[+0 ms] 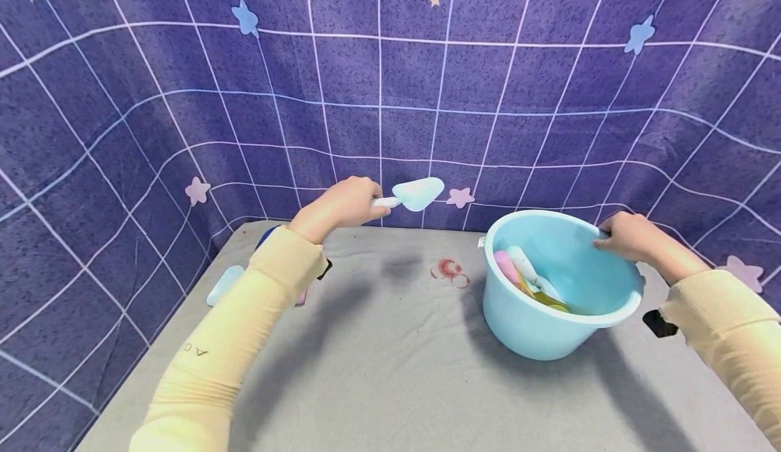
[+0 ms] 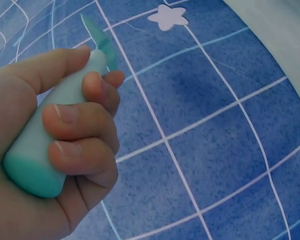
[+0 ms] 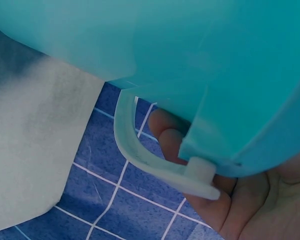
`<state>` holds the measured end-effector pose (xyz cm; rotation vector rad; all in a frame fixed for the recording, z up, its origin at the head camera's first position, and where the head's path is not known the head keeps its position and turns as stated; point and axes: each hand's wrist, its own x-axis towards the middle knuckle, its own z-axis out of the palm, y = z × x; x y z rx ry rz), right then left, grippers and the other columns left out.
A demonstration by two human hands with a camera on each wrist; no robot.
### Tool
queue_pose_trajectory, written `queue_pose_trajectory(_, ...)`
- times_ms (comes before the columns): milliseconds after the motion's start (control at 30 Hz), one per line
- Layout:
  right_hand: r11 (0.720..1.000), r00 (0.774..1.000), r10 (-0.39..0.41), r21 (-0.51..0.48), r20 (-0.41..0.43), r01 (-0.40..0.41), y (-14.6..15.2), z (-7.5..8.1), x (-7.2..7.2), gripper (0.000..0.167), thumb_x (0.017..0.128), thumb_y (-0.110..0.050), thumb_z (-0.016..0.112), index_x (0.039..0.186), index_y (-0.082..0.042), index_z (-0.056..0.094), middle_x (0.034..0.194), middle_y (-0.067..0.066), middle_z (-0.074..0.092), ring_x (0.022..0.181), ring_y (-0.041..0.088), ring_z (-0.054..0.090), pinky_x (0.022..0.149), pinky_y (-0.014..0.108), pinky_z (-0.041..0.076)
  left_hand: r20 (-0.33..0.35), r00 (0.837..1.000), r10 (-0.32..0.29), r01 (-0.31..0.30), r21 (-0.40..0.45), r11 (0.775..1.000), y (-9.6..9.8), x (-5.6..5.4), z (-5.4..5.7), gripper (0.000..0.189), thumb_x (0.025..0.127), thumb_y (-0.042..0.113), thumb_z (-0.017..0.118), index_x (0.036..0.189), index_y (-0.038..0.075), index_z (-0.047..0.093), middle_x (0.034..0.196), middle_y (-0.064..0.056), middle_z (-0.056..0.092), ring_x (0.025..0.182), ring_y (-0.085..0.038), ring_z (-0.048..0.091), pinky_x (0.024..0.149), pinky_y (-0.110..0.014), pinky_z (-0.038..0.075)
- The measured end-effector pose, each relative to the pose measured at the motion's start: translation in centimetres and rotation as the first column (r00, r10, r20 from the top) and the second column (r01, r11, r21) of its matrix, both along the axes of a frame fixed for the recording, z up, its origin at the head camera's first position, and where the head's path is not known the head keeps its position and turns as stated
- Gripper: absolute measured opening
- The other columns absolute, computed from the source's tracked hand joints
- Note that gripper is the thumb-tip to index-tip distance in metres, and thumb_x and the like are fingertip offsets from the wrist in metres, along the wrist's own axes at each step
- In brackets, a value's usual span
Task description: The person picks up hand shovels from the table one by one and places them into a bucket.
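Observation:
My left hand point(image 1: 350, 201) grips the pale handle of a toy shovel point(image 1: 418, 194), held above the table with its broad light-blue blade pointing right. In the left wrist view, fingers point(image 2: 82, 120) curl round the handle, which ends in a teal cap. On the right, my right hand point(image 1: 631, 237) holds the rim of a light-blue bucket point(image 1: 537, 337), thumb inside. Pink, white and yellow plastic pieces point(image 1: 518, 269) lie in the bucket. The right wrist view shows the bucket's handle point(image 3: 145, 157) beside my fingers point(image 3: 165, 130).
A grey cloth covers the table point(image 1: 390, 371); red ring-shaped marks point(image 1: 450, 270) show on it. At the left lies a light-blue piece point(image 1: 225, 285). Dark-blue and pink things are partly hidden behind my left arm. A purple gridded curtain point(image 1: 403, 133) stands behind and at both sides.

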<state>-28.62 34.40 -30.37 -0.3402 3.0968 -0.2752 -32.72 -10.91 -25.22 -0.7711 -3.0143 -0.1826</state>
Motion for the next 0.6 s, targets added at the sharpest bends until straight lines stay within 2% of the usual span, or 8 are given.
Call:
queue_pose_trajectory(300,1.000,1.000,0.012,0.005,-0.012,-0.011,0.1,-0.2,-0.2,0.029,0.085,-0.017,0.063,0.061,-0.010,0.048,0.055,-0.003,0.042,0.052,0.014,0.042,0.051,0.029,0.035,-0.010,0.999,-0.039,0.039,0.008,0.999,2.1,0.0,0.2,0.027,0.090,0.036,0.061,0.099,0.012,0.068,0.082,-0.002,0.064,0.074,-0.019,0.057,0.070,-0.035,0.046)
queue_pose_trajectory(600,1.000,1.000,0.011,0.009,-0.008,-0.011,0.1,-0.1,-0.2,0.029,0.085,-0.017,0.063,0.061,-0.010,0.048,0.055,-0.003,0.042,0.051,0.014,0.043,0.051,0.029,0.035,-0.011,0.994,-0.110,0.110,-0.009,0.994,3.9,-0.2,0.3,0.028,0.089,0.035,0.063,0.105,0.012,0.069,0.092,-0.002,0.066,0.077,-0.018,0.057,0.073,-0.034,0.048)
